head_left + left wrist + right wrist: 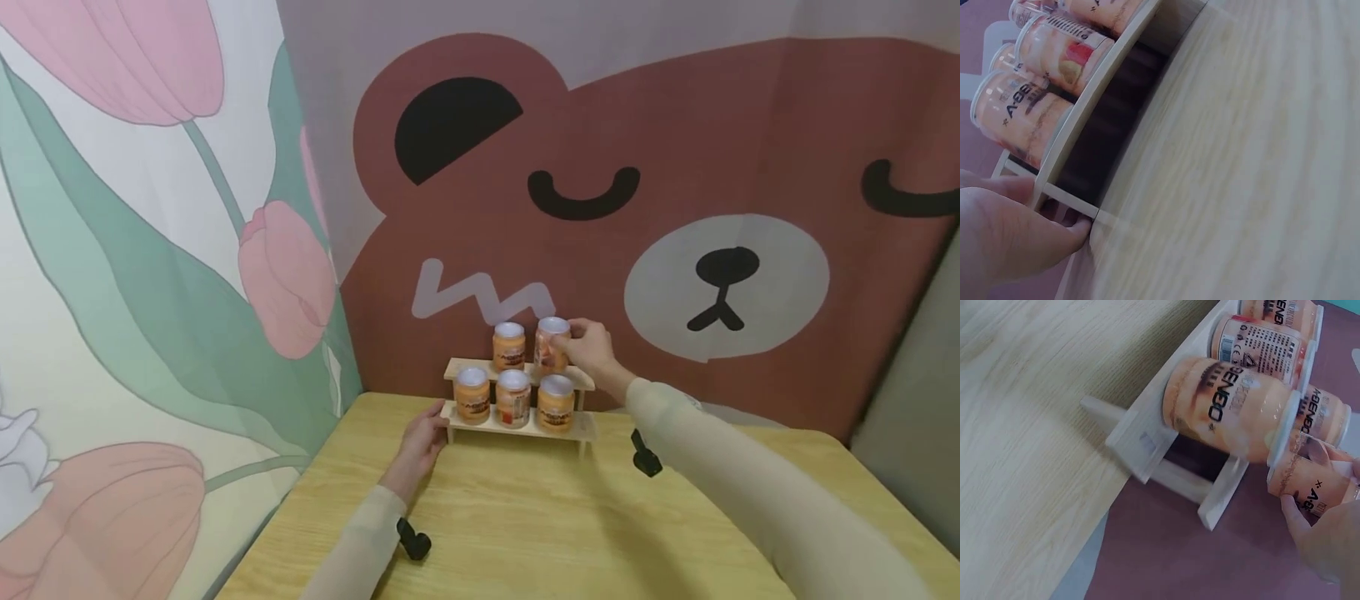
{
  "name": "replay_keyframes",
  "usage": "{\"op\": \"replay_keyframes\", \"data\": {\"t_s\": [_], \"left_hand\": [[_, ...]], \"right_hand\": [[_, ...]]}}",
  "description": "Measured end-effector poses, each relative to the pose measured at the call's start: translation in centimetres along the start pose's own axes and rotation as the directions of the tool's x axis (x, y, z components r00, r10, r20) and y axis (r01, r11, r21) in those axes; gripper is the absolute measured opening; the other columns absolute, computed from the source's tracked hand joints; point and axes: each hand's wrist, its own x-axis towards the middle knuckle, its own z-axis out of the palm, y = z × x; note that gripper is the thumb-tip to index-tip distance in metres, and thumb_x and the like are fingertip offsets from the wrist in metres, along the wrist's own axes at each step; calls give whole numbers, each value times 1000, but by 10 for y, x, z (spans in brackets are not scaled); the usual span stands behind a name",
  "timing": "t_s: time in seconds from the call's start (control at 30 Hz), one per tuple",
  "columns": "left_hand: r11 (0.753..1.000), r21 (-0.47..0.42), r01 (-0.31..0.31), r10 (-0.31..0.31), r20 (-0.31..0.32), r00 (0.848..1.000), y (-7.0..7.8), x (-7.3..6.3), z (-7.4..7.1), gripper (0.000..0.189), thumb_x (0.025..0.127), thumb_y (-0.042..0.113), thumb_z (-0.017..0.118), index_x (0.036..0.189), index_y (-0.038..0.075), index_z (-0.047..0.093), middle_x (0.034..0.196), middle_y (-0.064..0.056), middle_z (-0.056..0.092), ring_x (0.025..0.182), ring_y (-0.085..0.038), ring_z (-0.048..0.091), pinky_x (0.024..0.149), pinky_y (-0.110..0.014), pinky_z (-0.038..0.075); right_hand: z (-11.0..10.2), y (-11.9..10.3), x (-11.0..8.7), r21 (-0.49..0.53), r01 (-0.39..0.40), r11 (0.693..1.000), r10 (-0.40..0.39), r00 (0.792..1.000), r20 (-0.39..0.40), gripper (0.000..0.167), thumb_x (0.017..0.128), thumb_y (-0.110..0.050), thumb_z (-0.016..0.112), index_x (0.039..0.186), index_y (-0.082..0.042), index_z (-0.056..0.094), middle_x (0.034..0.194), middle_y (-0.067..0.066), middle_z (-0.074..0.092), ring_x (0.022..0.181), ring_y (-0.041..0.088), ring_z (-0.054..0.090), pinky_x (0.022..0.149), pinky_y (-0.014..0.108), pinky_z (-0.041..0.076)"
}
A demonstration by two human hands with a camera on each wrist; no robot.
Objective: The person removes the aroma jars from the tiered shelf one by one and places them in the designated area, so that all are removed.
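A small two-tier wooden rack [517, 432] stands on the table, holding several orange cans with pale lids. Three are lined up on the lower tier: a left can [472, 398], a middle can [513, 402] and a right can [556, 405]. Above them, on the upper tier, is another can [509, 348]. My right hand [596, 352] grips the can [551, 357] at the upper tier's right, thumb and fingers around its side. At the rack's left end, my left hand [1004, 231] holds the lower tier's edge and leg between thumb and fingers.
The wood-grain table [510, 525] extends in front of the rack. Right behind it hangs a curtain [675, 150] with a bear print, and a tulip-print curtain [150, 275] runs along the left side. A black wrist device [414, 540] sits on my left sleeve.
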Motion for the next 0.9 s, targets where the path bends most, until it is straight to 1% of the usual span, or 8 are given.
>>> {"op": "replay_keyframes", "data": {"t_s": [0.17,0.3,0.4,0.57,0.67,0.7,0.8,0.9], "left_hand": [[1000,-2,-13,13,-24,1000,2,-2,0,68,90,-10,46,157,-5,30,160,-29,25,145,-41,27,116,-53,23],[1000,-8,-13,12,-18,1000,0,-3,1,68,92,-11,46,158,-6,28,161,-30,21,146,-43,23,117,-53,19],[1000,-12,-15,15,-10,1000,0,-5,2,68,93,-11,44,158,-5,26,162,-30,16,147,-43,20,118,-52,20],[1000,-2,-8,8,-14,1000,-3,-8,-8,67,95,-10,43,159,-3,25,165,-26,10,148,-39,16,118,-52,18],[1000,10,-9,10,-16,1000,-3,-9,-10,65,96,-8,43,159,-2,27,165,-24,12,142,-35,26,115,-47,24],[1000,18,-13,13,-19,1000,-3,-9,-10,64,97,-8,43,159,-2,28,165,-25,14,134,-33,33,111,-44,28],[999,32,-16,16,-15,1000,-2,-9,-6,63,99,-5,45,159,-1,29,164,-24,18,127,-29,36,107,-43,31],[999,26,-19,18,16,1000,-1,-7,1,63,99,-5,45,160,-1,27,164,-25,17,140,-34,31,115,-50,25]], "right_hand": [[-21,-3,-6,-8,-13,1000,13,1000,9,62,93,-25,76,141,6,54,125,22,64,114,35,61,88,45,54],[-42,5,-13,16,-20,1000,20,1000,21,64,95,-24,75,144,8,49,130,25,60,117,36,58,92,46,52],[-60,12,-22,34,-17,999,16,1000,23,61,95,-22,73,142,10,50,131,26,58,118,36,57,92,44,52],[-79,34,-39,14,-18,1000,17,999,41,59,96,-23,73,142,9,52,134,27,58,120,36,56,90,40,53],[-96,49,-49,-22,-18,1000,19,999,46,64,96,-29,74,144,7,51,138,27,56,124,38,54,92,43,53],[-102,54,-52,-37,-18,999,19,999,43,65,95,-31,74,144,7,51,138,27,56,124,39,54,92,44,53],[-126,67,-61,-56,-18,998,20,1000,23,66,95,-32,74,144,6,51,137,28,56,122,39,56,89,44,54],[-150,80,-70,-65,-14,998,13,1000,-7,67,95,-30,75,144,8,50,135,30,56,116,40,59,83,42,58]]}}
